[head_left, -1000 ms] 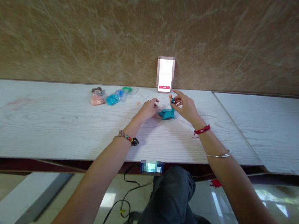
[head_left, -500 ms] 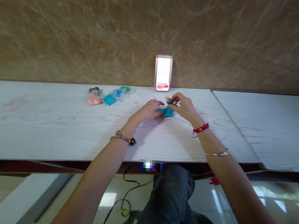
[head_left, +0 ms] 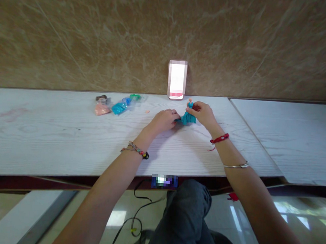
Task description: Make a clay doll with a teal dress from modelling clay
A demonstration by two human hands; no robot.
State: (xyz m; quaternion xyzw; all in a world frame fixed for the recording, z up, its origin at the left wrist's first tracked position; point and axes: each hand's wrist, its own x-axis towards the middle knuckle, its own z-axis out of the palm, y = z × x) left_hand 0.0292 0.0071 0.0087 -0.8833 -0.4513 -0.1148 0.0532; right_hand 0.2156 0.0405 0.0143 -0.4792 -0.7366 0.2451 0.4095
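A small clay figure (head_left: 189, 117) with a teal, skirt-like lower part and a peach-coloured top stands upright over the white table. My right hand (head_left: 202, 112) pinches its upper part from the right, thumb and fingers closed on it. On the other side, my left hand (head_left: 166, 120) has its fingers closed at the teal clay's left edge, where a bit of teal shows at the fingertips. The fingertips of the left hand are partly hidden.
Left of the hands lie bags of peach clay (head_left: 102, 109) and blue clay (head_left: 119, 107), with a green piece (head_left: 135, 96) behind. A peach scrap (head_left: 147, 111) lies nearer. A phone (head_left: 177, 80) leans on the marbled wall (head_left: 102, 38); the white table (head_left: 51, 136) has a seam at right.
The figure's upper part has come upright, and its teal skirt now hangs below it instead of lying spread. My right hand has turned with it; my left fingers have closed in.
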